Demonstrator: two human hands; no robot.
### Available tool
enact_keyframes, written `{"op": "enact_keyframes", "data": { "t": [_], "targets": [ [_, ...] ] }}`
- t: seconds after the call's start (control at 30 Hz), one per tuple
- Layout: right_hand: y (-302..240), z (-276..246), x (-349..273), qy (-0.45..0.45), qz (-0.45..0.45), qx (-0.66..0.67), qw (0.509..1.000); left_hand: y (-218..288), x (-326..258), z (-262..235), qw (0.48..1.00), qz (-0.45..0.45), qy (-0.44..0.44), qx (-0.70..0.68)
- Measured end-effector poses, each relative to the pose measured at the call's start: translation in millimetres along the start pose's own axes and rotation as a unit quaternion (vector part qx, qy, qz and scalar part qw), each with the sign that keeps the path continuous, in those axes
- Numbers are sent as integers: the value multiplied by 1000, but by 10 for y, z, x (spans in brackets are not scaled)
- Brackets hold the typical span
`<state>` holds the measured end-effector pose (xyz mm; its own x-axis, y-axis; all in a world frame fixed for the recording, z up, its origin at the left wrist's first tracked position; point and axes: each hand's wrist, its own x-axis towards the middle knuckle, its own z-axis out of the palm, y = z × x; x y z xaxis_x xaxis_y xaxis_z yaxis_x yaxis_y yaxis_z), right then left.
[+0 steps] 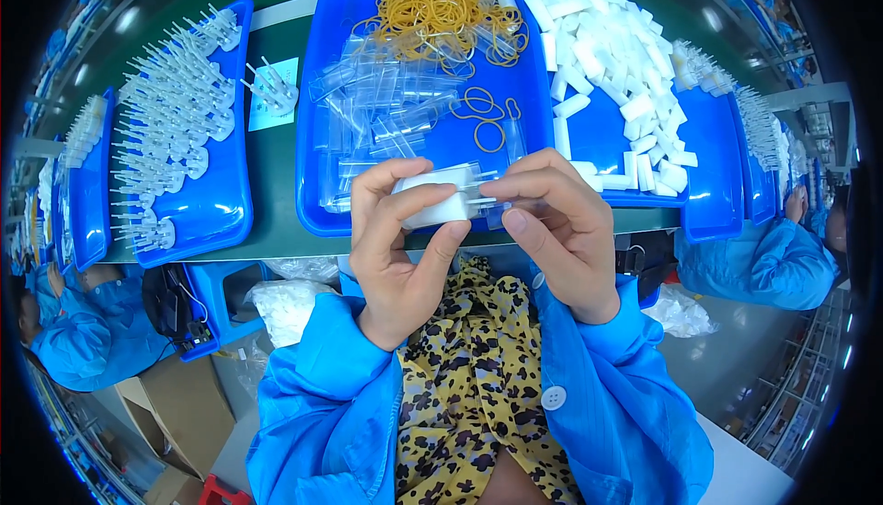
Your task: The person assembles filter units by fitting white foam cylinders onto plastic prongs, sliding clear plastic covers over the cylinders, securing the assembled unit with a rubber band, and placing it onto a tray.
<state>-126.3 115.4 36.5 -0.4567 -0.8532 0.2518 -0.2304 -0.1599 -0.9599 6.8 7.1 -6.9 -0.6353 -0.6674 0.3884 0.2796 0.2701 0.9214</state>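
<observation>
My left hand grips a white plug adapter with a block-shaped body, just over the near edge of the middle tray. Metal pins stick out of its right end. Around those pins sits a clear plastic piece, which my right hand pinches between thumb and fingers. Its exact shape is partly hidden by the fingertips. Behind my hands, the blue middle tray holds clear plastic sleeves and a heap of yellow rubber bands.
A blue tray at left carries rows of white pronged parts; several more stand on a pale card. At right, white blocks fill another blue tray. Co-workers in blue sit at both sides.
</observation>
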Motion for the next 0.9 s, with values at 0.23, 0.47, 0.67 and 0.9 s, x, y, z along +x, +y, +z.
{"op": "enact_keyframes", "data": {
  "t": [0.23,0.47,0.67,0.9],
  "targets": [
    [31,12,-51,10,82,50,995,27,11,14,995,-52,25,-77],
    [61,-5,-43,124,28,177,976,-11,7,6,999,-11,11,-40],
    [55,82,-70,98,34,166,981,-3,31,46,998,-10,45,-40],
    [98,170,-88,86,19,139,986,-27,24,57,998,-3,59,-26]
  ]
}}
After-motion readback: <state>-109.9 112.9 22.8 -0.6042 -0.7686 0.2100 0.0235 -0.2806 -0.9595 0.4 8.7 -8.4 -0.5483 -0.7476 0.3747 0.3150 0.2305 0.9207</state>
